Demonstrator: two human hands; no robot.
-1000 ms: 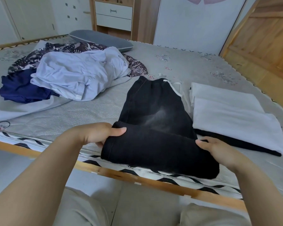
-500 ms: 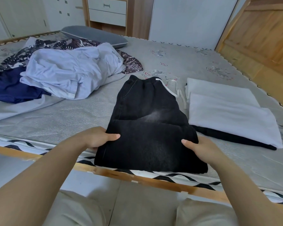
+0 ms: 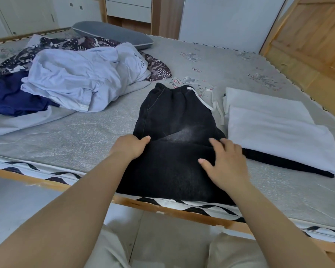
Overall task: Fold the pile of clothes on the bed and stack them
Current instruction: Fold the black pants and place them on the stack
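Note:
Black denim trousers (image 3: 174, 120) lie on the bed near its front edge, the lower half folded up over the upper half, waistband pointing away from me. My left hand (image 3: 131, 147) holds the left end of the folded edge, thumb on top. My right hand (image 3: 223, 163) lies flat on the folded layer with fingers spread. To the right sits a stack of folded clothes: a white garment (image 3: 278, 132) on top of a black one (image 3: 290, 164). An unfolded pile lies at the left: a pale blue shirt (image 3: 81, 76), a navy garment (image 3: 14, 97) and a dark patterned one (image 3: 157, 66).
The grey mattress (image 3: 85, 140) has a wooden frame edge (image 3: 162, 208) right in front of my knees. A grey pillow (image 3: 112, 33) lies at the back. A wooden headboard (image 3: 313, 39) rises at the right, with drawers and a wall behind the bed.
Both hands carried the trouser legs' fold forward and laid it down over the upper part. My right hand has let go of the edge and now lies flat on the fabric.

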